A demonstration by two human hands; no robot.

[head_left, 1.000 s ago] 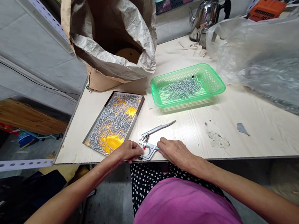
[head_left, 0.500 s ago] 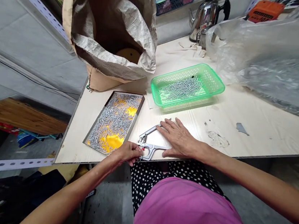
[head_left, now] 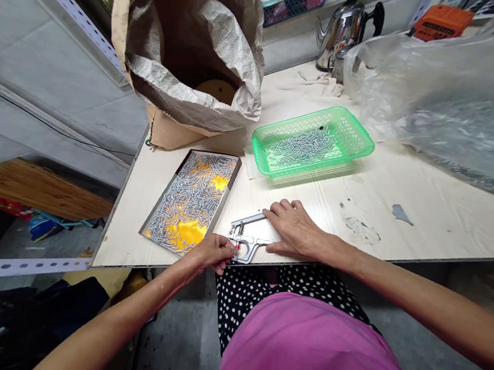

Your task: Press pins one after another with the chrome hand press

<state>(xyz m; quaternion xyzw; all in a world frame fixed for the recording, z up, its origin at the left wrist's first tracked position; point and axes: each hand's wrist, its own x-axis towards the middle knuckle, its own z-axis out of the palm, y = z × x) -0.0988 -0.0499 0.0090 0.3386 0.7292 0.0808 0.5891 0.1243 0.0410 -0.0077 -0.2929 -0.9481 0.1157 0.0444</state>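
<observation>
A silver plier-like hand tool with a spring point(head_left: 252, 241) lies on the table near its front edge. My right hand point(head_left: 294, 230) is wrapped over the ends of its two arms, fingers curled on the upper arm and thumb by the lower one. At the tool's jaw end, my left hand point(head_left: 216, 251) pinches with thumb and forefinger beside a small red part; whatever sits between the fingertips is too small to make out. Left of the tool lies a shallow tray point(head_left: 226, 197) of small metal pins point(head_left: 192, 193) over a yellow bottom.
Behind the tool stands a green plastic basket point(head_left: 344, 159) with more metal pins. A large open woven sack point(head_left: 180, 102) rises at the back left. A steel kettle point(head_left: 340, 34), an orange box point(head_left: 442, 23) and a clear plastic bag point(head_left: 461, 127) occupy the back right.
The fingers of my right hand, spread over the tool's arms before, have curled in on them. My left hand keeps its pinch at the jaw end. The view has shifted slightly.
</observation>
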